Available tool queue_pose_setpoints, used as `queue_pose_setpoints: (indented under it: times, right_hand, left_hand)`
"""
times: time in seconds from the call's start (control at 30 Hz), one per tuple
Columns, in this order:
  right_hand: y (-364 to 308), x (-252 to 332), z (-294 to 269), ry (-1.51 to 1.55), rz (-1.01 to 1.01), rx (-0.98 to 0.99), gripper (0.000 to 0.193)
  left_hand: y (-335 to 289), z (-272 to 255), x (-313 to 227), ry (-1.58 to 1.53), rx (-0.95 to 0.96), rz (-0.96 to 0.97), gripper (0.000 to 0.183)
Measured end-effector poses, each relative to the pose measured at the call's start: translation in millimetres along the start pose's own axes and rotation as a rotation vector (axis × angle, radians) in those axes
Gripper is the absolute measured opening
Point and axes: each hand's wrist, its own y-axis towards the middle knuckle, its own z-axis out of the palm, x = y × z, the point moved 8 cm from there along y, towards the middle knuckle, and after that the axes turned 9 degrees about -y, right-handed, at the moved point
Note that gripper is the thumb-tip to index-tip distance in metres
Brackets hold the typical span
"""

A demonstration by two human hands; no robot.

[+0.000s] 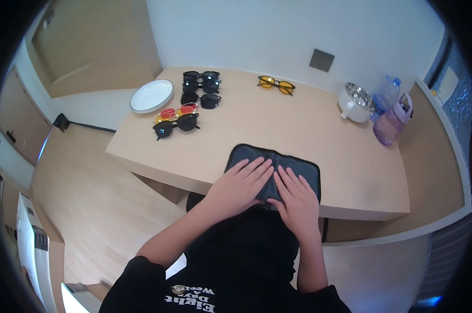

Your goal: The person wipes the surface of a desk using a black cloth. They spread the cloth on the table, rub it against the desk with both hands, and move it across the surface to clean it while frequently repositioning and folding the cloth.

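A dark grey cloth point(301, 168) with a black edge lies at the table's front edge, close to my body. My left hand point(244, 180) rests flat on its left half, fingers stretched out toward the middle. On the right half lies my right hand point(297, 201), its fingers extended and the thumb pointing left. The fingertips of both hands nearly meet along a crease in the cloth. Neither hand grips anything; the palms press down from above.
On the light wood table point(345, 172), several sunglasses point(201, 86) sit at the back left beside a white plate point(151, 96). Yellow-lensed glasses point(276, 84) lie at the back middle. A white bowl point(354, 107), a clear blue bottle point(387, 94) and a purple bottle point(389, 127) stand at the right.
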Motion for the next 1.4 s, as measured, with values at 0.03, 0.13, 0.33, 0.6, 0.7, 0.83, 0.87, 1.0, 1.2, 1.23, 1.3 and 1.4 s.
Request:
queue_pose_setpoints:
  times: [0.03, 0.13, 0.33, 0.6, 0.7, 0.83, 0.87, 1.0, 1.2, 1.23, 1.3, 1.4]
  right_hand:
    - [-1.2, -1.5, -1.8, 0.033, -0.005, -0.013, 0.059]
    - [0.5, 5.2, -1.1, -0.002, -0.027, -0.003, 0.059]
    - [28.1, 52.5, 13.4, 0.04, -0.14, -0.057, 0.057]
    - [53.6, 106.7, 28.7, 0.065, -0.152, -0.188, 0.056]
    - [46.7, 100.1, 33.1, 0.08, -0.135, -0.239, 0.055]
    - [39.7, 89.8, 28.9, 0.131, -0.134, -0.273, 0.055]
    - [38.1, 86.6, 27.3, 0.155, -0.133, -0.272, 0.055]
    - [26.1, 60.6, 21.9, 0.224, -0.093, -0.248, 0.053]
    - [-1.3, -3.2, 0.8, 0.299, 0.033, -0.218, 0.045]
    - [-4.1, -16.6, -8.8, 0.333, 0.069, -0.273, 0.035]
    - [-16.2, -43.4, -12.6, 0.369, 0.148, -0.306, 0.03]
    - [-31.3, -75.9, -30.3, 0.358, 0.236, -0.432, 0.018]
  left_hand:
    - [-4.2, -1.7, 0.5, 0.013, -0.014, -0.004, 0.082]
    - [-13.2, -3.7, 1.5, 0.051, -0.02, 0.012, 0.078]
    - [-49.9, -39.0, 35.7, 0.043, 0.008, -0.066, 0.076]
    - [-94.5, -60.3, 69.6, 0.049, -0.051, -0.228, 0.072]
    - [-87.8, -50.6, 65.5, 0.095, 0.005, -0.235, 0.075]
    - [-74.0, -38.3, 53.6, 0.147, 0.027, -0.216, 0.077]
    - [-71.3, -35.2, 50.7, 0.159, 0.027, -0.217, 0.078]
    - [-53.6, -21.3, 31.4, 0.18, 0.022, -0.184, 0.078]
    - [-3.0, 5.4, -6.0, 0.177, 0.175, -0.018, 0.079]
    - [6.2, 9.1, -12.3, 0.165, 0.184, 0.016, 0.08]
    - [27.1, 18.5, -26.9, 0.113, 0.176, 0.07, 0.081]
    - [53.4, 34.2, -47.9, 0.045, 0.156, 0.147, 0.084]
